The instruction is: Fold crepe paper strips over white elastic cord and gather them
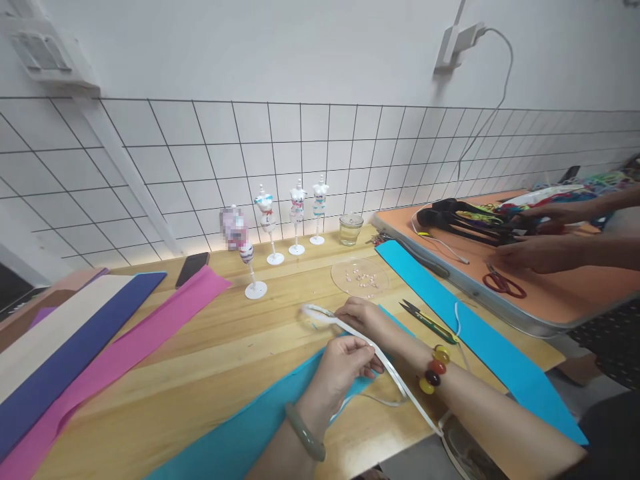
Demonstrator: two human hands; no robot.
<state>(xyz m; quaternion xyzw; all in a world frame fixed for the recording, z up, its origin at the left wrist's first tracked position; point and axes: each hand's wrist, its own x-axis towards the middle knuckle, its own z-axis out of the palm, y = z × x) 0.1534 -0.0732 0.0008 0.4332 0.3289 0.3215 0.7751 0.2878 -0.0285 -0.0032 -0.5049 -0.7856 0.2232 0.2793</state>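
Observation:
A thin white cord (395, 375) runs diagonally over the front of the table, with a loop at its far end. My left hand (345, 367), with a green bangle on the wrist, pinches this cord between thumb and fingers above the blue fabric strip (250, 420). Just beyond it, my right hand (363, 317), with a beaded bracelet on its wrist, has its fingers closed near the loop; its fingertips are partly hidden. The lower end of the cord hangs past the table's front edge.
Small mannequins (271, 230), a glass (351, 229) and a dish of small beads (360, 278) stand ahead. Snips (429, 321) and a blue strip (480, 340) lie right. Pink fabric (145, 333) and a phone (193, 269) are left. Another person's hands reach over an orange table (540, 293).

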